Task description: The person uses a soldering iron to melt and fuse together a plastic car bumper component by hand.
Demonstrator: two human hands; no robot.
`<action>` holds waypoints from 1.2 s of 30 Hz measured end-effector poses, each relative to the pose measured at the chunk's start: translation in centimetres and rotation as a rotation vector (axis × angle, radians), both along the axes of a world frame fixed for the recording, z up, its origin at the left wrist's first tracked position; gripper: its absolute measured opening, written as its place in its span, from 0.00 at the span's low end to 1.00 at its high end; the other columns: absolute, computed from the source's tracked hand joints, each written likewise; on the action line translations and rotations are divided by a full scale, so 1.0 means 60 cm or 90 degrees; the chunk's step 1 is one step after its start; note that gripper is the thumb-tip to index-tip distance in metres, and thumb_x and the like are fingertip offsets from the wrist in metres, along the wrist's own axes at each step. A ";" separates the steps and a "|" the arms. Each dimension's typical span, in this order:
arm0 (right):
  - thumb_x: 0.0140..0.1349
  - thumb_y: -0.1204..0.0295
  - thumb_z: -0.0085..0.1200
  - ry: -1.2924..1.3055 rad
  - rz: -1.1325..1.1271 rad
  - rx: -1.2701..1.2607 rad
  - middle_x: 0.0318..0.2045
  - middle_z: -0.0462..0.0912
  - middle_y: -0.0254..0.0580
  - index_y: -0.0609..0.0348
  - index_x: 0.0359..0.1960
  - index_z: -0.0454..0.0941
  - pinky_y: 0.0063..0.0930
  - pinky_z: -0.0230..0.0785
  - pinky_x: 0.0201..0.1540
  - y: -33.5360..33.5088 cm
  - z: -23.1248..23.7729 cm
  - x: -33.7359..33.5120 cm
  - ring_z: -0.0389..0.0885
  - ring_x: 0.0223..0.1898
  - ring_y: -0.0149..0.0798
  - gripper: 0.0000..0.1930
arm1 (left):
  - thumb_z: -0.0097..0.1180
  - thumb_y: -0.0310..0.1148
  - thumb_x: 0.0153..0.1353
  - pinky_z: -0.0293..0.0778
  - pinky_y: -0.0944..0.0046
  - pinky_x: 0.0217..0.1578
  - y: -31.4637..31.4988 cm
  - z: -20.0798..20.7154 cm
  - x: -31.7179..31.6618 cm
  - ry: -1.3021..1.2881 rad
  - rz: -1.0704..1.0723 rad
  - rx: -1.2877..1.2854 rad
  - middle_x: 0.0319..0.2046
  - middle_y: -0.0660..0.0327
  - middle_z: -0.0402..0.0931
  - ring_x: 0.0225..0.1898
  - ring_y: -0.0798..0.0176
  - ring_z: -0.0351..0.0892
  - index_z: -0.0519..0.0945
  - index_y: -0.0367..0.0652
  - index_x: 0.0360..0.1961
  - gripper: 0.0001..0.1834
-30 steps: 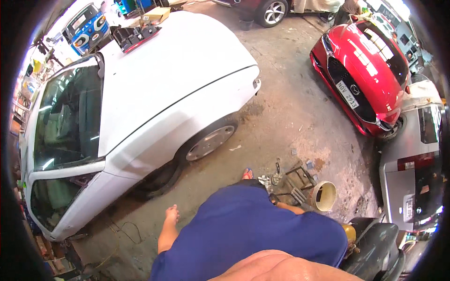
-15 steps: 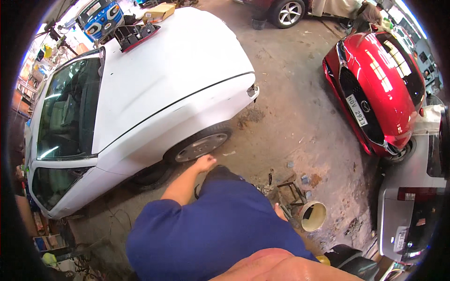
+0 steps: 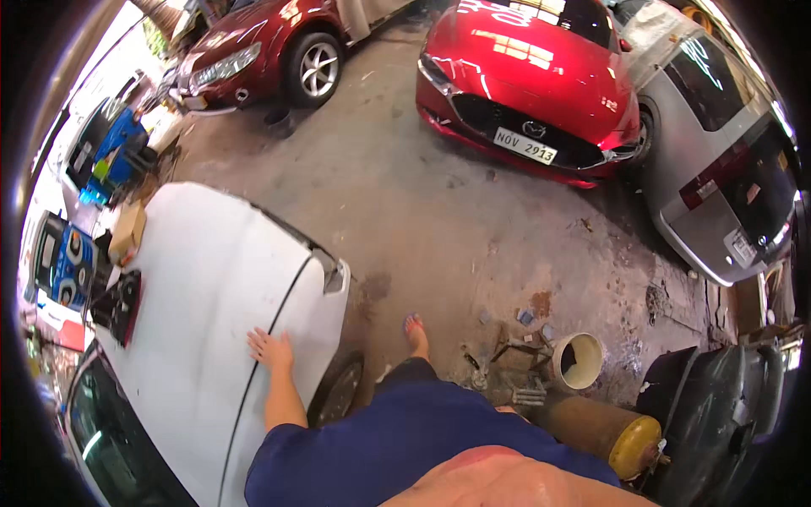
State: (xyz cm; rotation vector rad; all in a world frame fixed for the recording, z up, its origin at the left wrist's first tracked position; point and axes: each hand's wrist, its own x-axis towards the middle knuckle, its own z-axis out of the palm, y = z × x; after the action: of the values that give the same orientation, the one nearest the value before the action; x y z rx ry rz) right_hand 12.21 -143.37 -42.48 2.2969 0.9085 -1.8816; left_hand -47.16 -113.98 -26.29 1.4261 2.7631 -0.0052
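Note:
My left hand [image 3: 270,348] is spread over the white car's hood [image 3: 215,279], at the dark seam between hood and fender. Its fingers are apart, and it holds nothing. It looks laid on the panel, though contact is hard to confirm from above. Of my right hand [image 3: 509,411] only a sliver of skin shows beside my dark blue shirt; its fingers are hidden. Below the fender is the car's front wheel [image 3: 340,389], partly behind my arm. A black-and-red lamp unit [image 3: 118,306] and a cardboard box [image 3: 127,231] sit on the hood's far left part.
A beige bucket [image 3: 578,362] lies tipped beside a rusty metal frame [image 3: 519,359]. Close to my right are a yellow-ended gas cylinder [image 3: 635,438] and a black bumper-like part [image 3: 718,414]. Ahead stand a red car [image 3: 541,93], a dark red SUV [image 3: 253,55] and a silver van [image 3: 718,203].
My left arm has reached forward, and the hand has gone from near the front wheel, loosely curled, to spread over the hood. The view has turned left, and my foot now shows.

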 end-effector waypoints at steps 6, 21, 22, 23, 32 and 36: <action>0.64 0.60 0.54 -0.057 -0.011 -0.015 0.46 0.85 0.51 0.63 0.48 0.82 0.40 0.72 0.49 0.127 0.088 0.001 0.82 0.46 0.46 0.20 | 0.49 0.66 0.60 0.38 0.32 0.69 0.136 -0.055 0.101 0.049 0.094 -0.107 0.73 0.32 0.31 0.74 0.28 0.29 0.36 0.33 0.74 0.60; 0.64 0.63 0.56 -0.082 -0.117 0.254 0.37 0.86 0.48 0.65 0.47 0.81 0.34 0.76 0.42 0.470 0.119 0.007 0.84 0.35 0.40 0.18 | 0.63 0.53 0.56 0.46 0.31 0.66 0.355 -0.070 0.107 -0.094 -0.129 0.083 0.72 0.44 0.49 0.73 0.39 0.44 0.59 0.48 0.71 0.45; 0.64 0.62 0.56 -0.057 -0.145 0.212 0.36 0.86 0.48 0.64 0.46 0.82 0.34 0.76 0.40 0.464 0.116 0.016 0.84 0.31 0.40 0.17 | 0.62 0.58 0.56 0.42 0.26 0.66 0.348 -0.066 0.098 -0.073 -0.035 0.004 0.75 0.44 0.41 0.75 0.39 0.38 0.53 0.51 0.74 0.50; 0.64 0.62 0.56 -0.056 -0.151 0.210 0.36 0.86 0.48 0.64 0.46 0.82 0.34 0.76 0.40 0.459 0.114 0.018 0.84 0.31 0.40 0.17 | 0.59 0.64 0.55 0.39 0.26 0.66 0.330 -0.062 0.087 -0.066 0.006 -0.009 0.75 0.45 0.37 0.75 0.39 0.34 0.50 0.53 0.75 0.53; 0.62 0.61 0.55 -0.100 0.274 0.155 0.47 0.84 0.49 0.61 0.47 0.83 0.42 0.72 0.54 0.435 0.062 0.101 0.82 0.48 0.49 0.18 | 0.55 0.76 0.47 0.31 0.20 0.64 0.338 -0.056 0.086 -0.070 0.309 -0.047 0.76 0.44 0.23 0.76 0.35 0.24 0.35 0.61 0.77 0.65; 0.60 0.61 0.55 -0.104 0.176 0.123 0.49 0.84 0.48 0.60 0.47 0.83 0.42 0.71 0.56 0.499 0.068 0.127 0.80 0.51 0.49 0.18 | 0.59 0.76 0.42 0.31 0.19 0.63 0.350 -0.043 0.099 -0.114 0.340 -0.122 0.75 0.44 0.20 0.75 0.33 0.20 0.32 0.64 0.76 0.69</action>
State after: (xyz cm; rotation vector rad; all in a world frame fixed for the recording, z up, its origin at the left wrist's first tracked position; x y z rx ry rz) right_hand 19.85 -113.41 -38.38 2.2413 1.3545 -1.5324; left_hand -41.24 -92.97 -28.89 0.5875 2.8022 -0.1187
